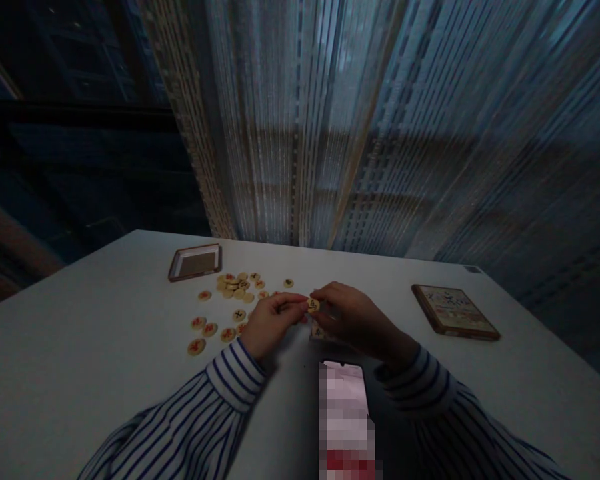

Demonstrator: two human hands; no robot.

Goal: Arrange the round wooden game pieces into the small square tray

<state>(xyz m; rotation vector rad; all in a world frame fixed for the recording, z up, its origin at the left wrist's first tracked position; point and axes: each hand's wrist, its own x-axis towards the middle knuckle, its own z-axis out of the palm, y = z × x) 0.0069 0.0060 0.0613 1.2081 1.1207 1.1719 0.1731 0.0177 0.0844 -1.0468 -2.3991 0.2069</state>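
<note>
Near the middle of the table, a round wooden piece (313, 305) with a dark character faces me, raised between my two hands. The fingertips of my left hand (275, 323) touch its left edge. From the right, the thumb and fingers of my right hand (356, 319) pinch it. Under my right hand is a small light object with markings (319, 331), partly hidden. To the left lie a heap of similar round pieces (234, 285) and several loose ones, such as a red-marked piece (197, 347). My left hand and sleeve hide part of that group.
A lit phone (345, 407) lies between my forearms. An open shallow box lid or tray (196, 262) rests at the back left of the white table (105, 347). At the right is a flat box with a printed cover (455, 312). String curtains (300, 120) hang behind the table.
</note>
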